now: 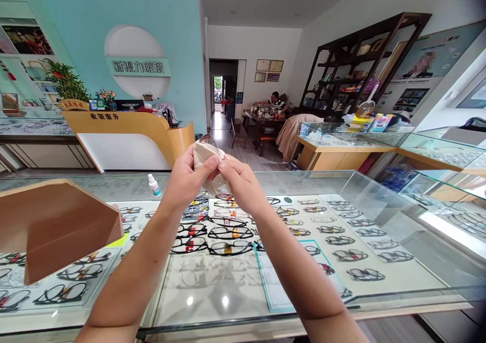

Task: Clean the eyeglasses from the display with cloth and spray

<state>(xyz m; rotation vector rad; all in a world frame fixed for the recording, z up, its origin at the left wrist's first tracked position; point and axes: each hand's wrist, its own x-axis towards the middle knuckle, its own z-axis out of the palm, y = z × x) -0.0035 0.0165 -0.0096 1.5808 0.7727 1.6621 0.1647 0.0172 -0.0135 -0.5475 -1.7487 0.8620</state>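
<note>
My left hand (pixel 187 177) and my right hand (pixel 240 180) meet above a glass display counter (pixel 379 216). Together they hold a pair of glasses (pixel 221 185) wrapped in a beige cloth (pixel 203 153). The left hand grips the cloth from the left, thumb pressed on it. My right hand pinches the cloth and a clear lens from the right. Part of the frame sticks out above the cloth. Beneath the hands, inside the counter, lie rows of eyeglass frames (pixel 220 234).
A small white spray bottle (pixel 154 185) stands on the counter left of my hands. A brown cardboard stand (pixel 56 221) sits at the left. A yellow reception desk (pixel 129 130), more glass cases (pixel 341 135) and a seated person (pixel 274 101) at a table are behind.
</note>
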